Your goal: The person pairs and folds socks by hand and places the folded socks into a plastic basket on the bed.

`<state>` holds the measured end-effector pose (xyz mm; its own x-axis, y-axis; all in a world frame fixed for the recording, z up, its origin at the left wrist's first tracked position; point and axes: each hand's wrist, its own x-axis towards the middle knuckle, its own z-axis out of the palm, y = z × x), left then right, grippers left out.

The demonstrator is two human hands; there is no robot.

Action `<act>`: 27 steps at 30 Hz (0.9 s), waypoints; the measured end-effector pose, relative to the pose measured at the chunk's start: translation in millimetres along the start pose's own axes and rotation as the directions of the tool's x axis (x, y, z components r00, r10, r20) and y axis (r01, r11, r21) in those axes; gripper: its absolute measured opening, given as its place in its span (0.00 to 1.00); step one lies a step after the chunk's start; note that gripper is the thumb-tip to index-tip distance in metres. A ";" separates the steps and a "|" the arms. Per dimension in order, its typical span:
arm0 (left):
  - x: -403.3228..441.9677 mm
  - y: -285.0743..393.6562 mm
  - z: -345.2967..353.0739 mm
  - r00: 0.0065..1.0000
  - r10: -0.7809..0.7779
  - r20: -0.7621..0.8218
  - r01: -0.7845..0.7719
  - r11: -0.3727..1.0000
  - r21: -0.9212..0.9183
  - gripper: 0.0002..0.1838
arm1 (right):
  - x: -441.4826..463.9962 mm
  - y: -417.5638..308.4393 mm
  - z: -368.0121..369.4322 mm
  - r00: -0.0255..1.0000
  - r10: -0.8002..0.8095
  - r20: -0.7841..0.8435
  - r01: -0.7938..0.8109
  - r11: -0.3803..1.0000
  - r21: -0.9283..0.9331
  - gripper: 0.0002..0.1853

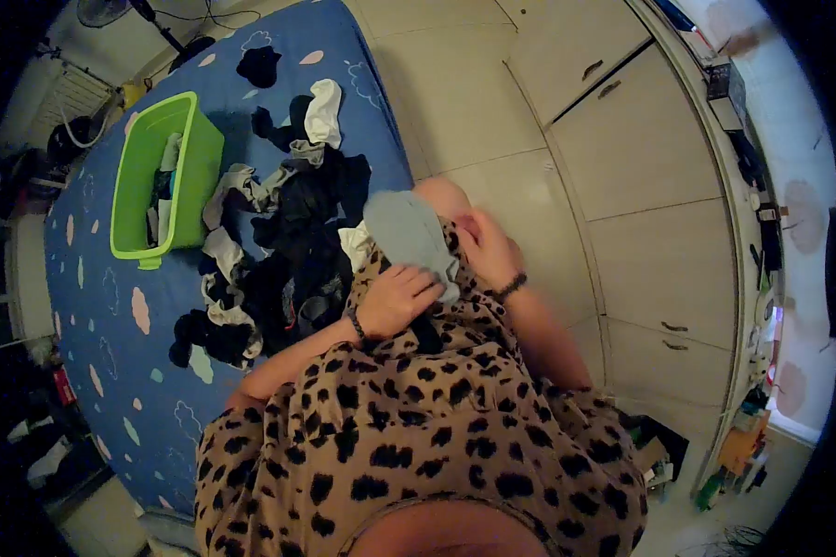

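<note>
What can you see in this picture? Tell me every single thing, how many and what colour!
Bed cover: one, blue with shapes, left
Basket: one, green, on the bed
Folded cloths: several, mostly grey, in the basket
Clothes pile: too tangled to count, black, grey and white, on the bed
Pale cloth: one, grey-blue, at the person's lap
Fan: one, dark, top left
Floor: one, pale tiles, beside the bed
Cabinet: one, off-white, right
Clutter: many, mixed colours, far right, too small to name
Dress: one, tan with black spots, on the person
Bracelets: two, dark, one per wrist
Knee: one, bare, beyond the lap
Left hand: one, bare, on the pale cloth
Right hand: one, bare, near the knee
</note>
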<state>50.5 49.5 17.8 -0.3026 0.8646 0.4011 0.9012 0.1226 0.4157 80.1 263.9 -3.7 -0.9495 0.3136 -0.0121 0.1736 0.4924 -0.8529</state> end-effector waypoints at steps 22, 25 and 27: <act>11.5 -43.4 -25.1 0.955 -0.297 0.031 0.287 0.887 -0.363 0.13 | -64.9 18.4 15.8 0.910 0.253 0.329 -0.384 0.814 0.435 0.15; 44.5 -61.9 -21.0 0.988 -0.068 0.139 0.099 0.969 -0.228 0.16 | -61.7 15.2 18.3 0.924 0.226 0.307 -0.345 0.840 0.419 0.13; 48.7 -73.2 -5.4 0.969 -0.036 0.246 0.094 0.970 -0.226 0.19 | -66.0 5.7 18.2 0.946 0.219 0.241 -0.275 0.933 0.232 0.17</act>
<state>-32.0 80.1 11.3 -0.2494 0.9529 0.1726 0.7751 0.0896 0.6254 139.0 231.2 -17.2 -0.9228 0.2086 -0.3239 0.3624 0.1852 -0.9134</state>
